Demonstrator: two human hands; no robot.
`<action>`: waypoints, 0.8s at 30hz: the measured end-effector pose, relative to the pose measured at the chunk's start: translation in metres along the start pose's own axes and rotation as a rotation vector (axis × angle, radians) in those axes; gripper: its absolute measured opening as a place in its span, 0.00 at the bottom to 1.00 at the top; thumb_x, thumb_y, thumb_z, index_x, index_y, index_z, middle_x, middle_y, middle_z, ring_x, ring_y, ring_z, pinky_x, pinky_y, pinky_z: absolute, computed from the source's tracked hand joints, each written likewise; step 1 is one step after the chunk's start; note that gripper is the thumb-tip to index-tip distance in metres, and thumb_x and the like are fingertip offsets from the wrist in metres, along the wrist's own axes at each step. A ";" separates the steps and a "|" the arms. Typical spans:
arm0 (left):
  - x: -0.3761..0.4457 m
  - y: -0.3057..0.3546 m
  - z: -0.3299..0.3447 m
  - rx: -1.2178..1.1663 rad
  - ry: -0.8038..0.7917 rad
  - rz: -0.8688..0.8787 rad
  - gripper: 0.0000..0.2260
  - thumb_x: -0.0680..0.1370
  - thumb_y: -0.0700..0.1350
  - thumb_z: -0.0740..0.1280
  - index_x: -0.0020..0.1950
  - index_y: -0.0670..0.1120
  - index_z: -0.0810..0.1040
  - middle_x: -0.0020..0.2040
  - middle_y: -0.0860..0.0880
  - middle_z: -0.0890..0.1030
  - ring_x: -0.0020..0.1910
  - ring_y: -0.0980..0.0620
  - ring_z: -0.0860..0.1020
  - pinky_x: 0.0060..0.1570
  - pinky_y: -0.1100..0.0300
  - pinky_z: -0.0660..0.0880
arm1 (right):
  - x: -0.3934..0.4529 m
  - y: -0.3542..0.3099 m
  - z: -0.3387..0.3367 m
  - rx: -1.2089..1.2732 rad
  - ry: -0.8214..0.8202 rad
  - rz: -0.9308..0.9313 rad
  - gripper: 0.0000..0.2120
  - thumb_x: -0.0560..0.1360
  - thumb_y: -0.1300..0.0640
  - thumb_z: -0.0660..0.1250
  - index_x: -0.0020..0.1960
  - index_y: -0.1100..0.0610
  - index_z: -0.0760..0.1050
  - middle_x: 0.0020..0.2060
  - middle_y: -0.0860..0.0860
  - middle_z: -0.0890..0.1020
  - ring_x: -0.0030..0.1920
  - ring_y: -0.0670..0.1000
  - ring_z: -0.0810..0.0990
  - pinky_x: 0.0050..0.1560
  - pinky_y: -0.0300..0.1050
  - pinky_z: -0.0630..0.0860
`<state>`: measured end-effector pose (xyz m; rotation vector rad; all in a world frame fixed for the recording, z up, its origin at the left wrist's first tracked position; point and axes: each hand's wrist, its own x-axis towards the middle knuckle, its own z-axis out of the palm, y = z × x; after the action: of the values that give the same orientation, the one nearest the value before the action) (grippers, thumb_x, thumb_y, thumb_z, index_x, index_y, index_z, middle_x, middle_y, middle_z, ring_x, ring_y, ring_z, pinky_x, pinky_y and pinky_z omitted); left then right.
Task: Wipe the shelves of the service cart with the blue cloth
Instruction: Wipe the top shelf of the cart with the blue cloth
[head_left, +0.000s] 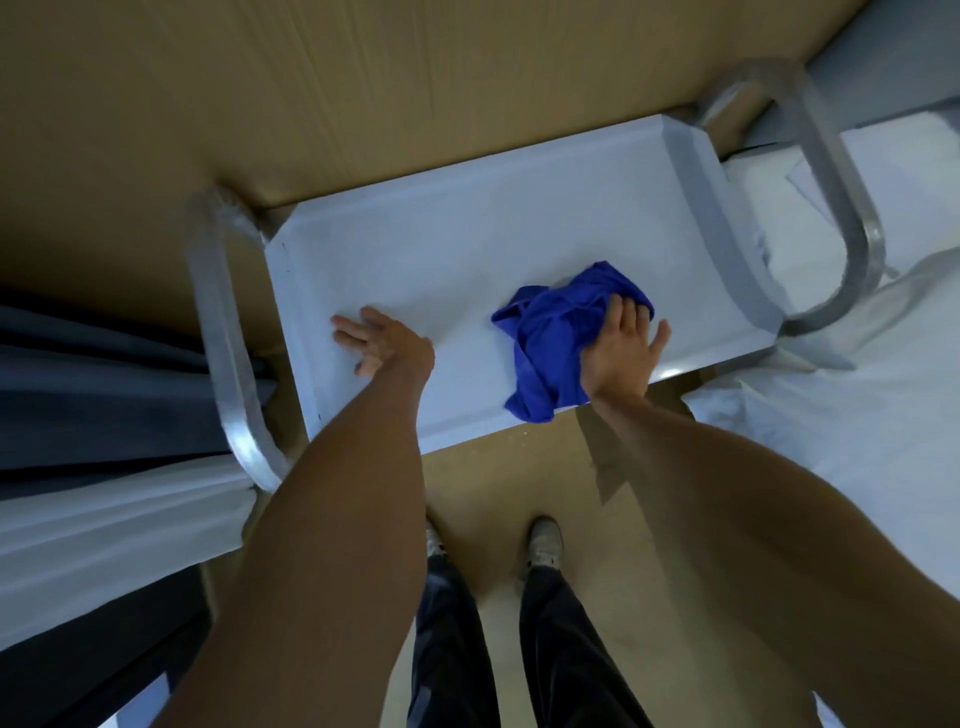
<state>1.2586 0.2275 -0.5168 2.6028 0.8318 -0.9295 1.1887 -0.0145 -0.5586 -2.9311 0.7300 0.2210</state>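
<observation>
Right hand (621, 353) flat on the blue cloth (558, 338), fingers straight, pressing it down on the cart's white top shelf (467, 249). Left hand (382, 340) flat on the shelf too, fingers spread, holding nothing.

Cloth (558, 332) on cart shelf (467, 249), right side; right hand (621, 353) atop; left hand (382, 340) left.
</observation>
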 end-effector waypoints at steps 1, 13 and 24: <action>0.000 0.004 0.000 -0.010 -0.014 -0.009 0.44 0.79 0.55 0.66 0.80 0.40 0.39 0.78 0.35 0.35 0.78 0.36 0.40 0.69 0.39 0.62 | -0.004 -0.015 0.002 0.045 0.009 0.048 0.30 0.75 0.54 0.57 0.76 0.58 0.61 0.73 0.59 0.67 0.74 0.60 0.62 0.74 0.64 0.52; -0.002 0.022 0.011 0.034 -0.016 -0.096 0.65 0.64 0.71 0.72 0.78 0.36 0.35 0.77 0.31 0.35 0.77 0.33 0.37 0.72 0.37 0.52 | -0.042 -0.038 0.039 0.116 0.111 -0.137 0.31 0.79 0.38 0.55 0.77 0.54 0.64 0.74 0.59 0.67 0.74 0.60 0.64 0.74 0.63 0.56; -0.030 0.100 0.027 0.105 0.098 0.056 0.45 0.75 0.49 0.73 0.81 0.48 0.44 0.78 0.34 0.38 0.78 0.34 0.41 0.70 0.38 0.58 | 0.018 0.033 0.029 0.138 0.219 0.069 0.31 0.79 0.40 0.56 0.77 0.55 0.62 0.73 0.59 0.68 0.74 0.59 0.63 0.73 0.63 0.56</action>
<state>1.2858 0.1236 -0.5135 2.7662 0.7480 -0.8584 1.1856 -0.0476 -0.5930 -2.8287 0.8394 -0.1423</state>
